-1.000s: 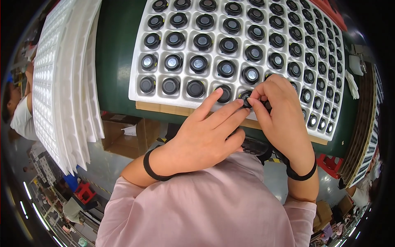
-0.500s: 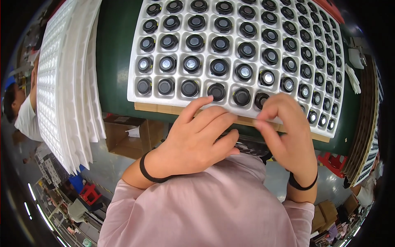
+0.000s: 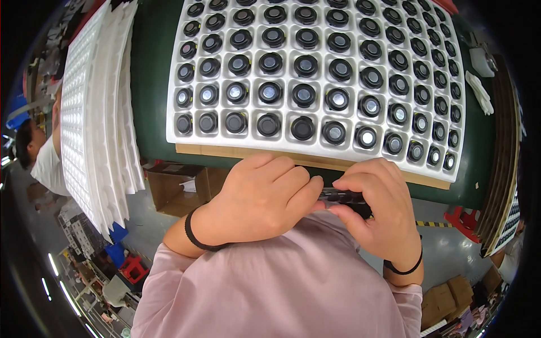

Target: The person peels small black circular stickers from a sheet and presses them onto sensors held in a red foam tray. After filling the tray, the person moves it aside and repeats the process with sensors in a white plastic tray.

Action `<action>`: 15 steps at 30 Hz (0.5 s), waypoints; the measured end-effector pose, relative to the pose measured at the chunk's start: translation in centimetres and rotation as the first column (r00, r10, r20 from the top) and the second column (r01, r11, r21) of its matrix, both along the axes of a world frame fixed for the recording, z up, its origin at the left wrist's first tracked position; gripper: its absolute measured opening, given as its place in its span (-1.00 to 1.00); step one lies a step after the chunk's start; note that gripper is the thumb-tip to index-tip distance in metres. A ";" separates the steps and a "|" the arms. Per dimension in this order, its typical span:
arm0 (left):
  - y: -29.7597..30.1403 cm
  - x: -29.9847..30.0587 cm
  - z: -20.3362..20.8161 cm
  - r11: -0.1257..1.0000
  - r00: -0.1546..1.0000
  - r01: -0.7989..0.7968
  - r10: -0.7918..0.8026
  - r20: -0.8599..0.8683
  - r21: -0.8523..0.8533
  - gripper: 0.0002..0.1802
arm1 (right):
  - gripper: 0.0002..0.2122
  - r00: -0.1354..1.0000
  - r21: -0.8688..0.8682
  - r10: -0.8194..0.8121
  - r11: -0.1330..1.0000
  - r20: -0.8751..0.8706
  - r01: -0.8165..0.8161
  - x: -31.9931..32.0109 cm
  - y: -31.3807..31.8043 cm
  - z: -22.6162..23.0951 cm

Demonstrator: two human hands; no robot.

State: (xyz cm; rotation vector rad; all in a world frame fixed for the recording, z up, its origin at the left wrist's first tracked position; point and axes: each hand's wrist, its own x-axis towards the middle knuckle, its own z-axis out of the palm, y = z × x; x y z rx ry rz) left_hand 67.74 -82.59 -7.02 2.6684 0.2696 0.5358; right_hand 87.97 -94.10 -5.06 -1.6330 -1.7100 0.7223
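In front of my chest, below the tray's near edge, is a dark glossy piece [image 3: 346, 197] with a patterned surface, perhaps a sheet or strip; its kind is unclear. My left hand [image 3: 267, 194], fingers curled, grips its left end. From the other side my right hand [image 3: 378, 211] pinches it between thumb and fingers. Just beyond lies a white moulded tray [image 3: 225, 141] whose pockets hold many round black parts [image 3: 304, 96]. Most show a silvery grey centre. Several in the left of the nearest row, such as one black part [image 3: 303, 128], look dark all over.
Brown cardboard [image 3: 253, 154] lies under the tray on a green tabletop [image 3: 151, 84]. White trays [image 3: 107, 112] stand stacked at the left. An open carton [image 3: 177, 194] sits below the table edge. At right are a white cloth-like item [image 3: 479, 93] and a red stool [image 3: 465, 222].
Both hands have drawn back from the tray's near row toward my body. My right hand has closed on the dark glossy piece. The whole view has shifted slightly.
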 end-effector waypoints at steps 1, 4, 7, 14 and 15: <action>-0.4 0.5 0.2 1.000 1.000 0.001 0.000 -0.011 0.017 -0.61 | -0.67 1.000 0.002 -0.002 1.000 -0.002 0.002 0.6 -0.4 0.1; -1.5 1.9 0.6 0.997 1.000 0.008 -0.008 0.000 0.071 -0.63 | -0.72 1.000 0.040 0.015 0.999 0.008 -0.015 1.8 -1.4 0.4; -2.3 2.6 1.0 0.994 1.000 0.013 -0.011 -0.012 0.111 -0.63 | -0.74 0.998 0.075 0.022 0.997 0.056 -0.026 2.4 -2.0 0.6; -3.5 3.3 1.4 0.984 0.998 0.019 -0.008 -0.062 0.179 -0.61 | -0.77 0.991 0.140 0.015 0.990 0.132 -0.034 2.7 -2.8 0.5; -3.6 3.2 1.4 0.984 0.997 0.019 -0.006 -0.073 0.176 -0.61 | -0.77 0.990 0.150 0.010 0.988 0.141 -0.031 2.7 -2.8 0.5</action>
